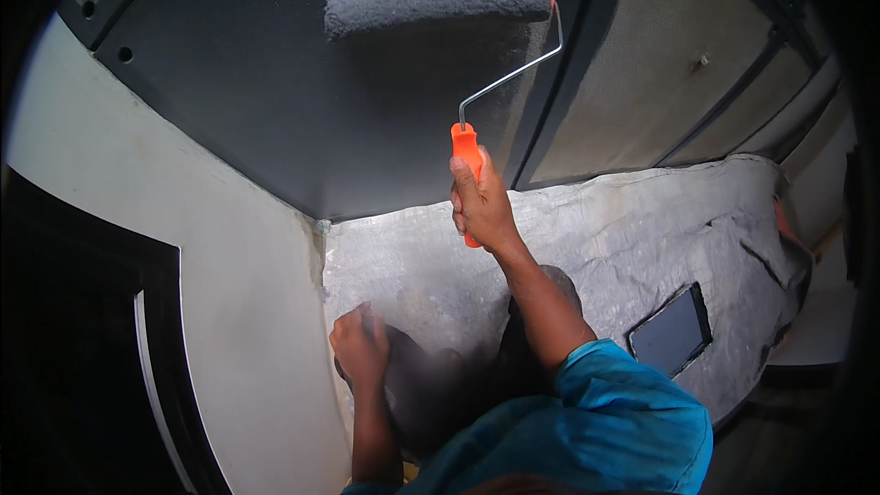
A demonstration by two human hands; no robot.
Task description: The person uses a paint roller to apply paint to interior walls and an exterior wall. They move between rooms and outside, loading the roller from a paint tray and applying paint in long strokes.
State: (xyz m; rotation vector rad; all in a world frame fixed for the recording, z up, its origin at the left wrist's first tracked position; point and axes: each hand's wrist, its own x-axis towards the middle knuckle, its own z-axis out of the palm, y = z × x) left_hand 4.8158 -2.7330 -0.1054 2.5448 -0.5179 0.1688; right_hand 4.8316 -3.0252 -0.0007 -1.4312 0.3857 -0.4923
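Observation:
My right hand (481, 202) is closed round the orange handle of a paint roller (440, 2), the thumb lying along the grip. A bent wire frame joins the handle to the long, fuzzy grey sleeve. That sleeve lies level in front of the dark grey panelled wall (275, 101); whether it touches the surface I cannot tell. My left hand (360, 346) rests at my left knee, its back turned up and its fingers curled down, mostly hidden. On the right, a beige-grey wall section (632, 73) has dark paint along its edges and seams.
A wrinkled silvery-grey sheet (605, 220) covers the floor along the wall's foot. On it, to my right, lies a dark rectangular tray-like object (672, 330). A pale side wall (229, 275) stands close on the left, with a black-framed opening (92, 339) in it.

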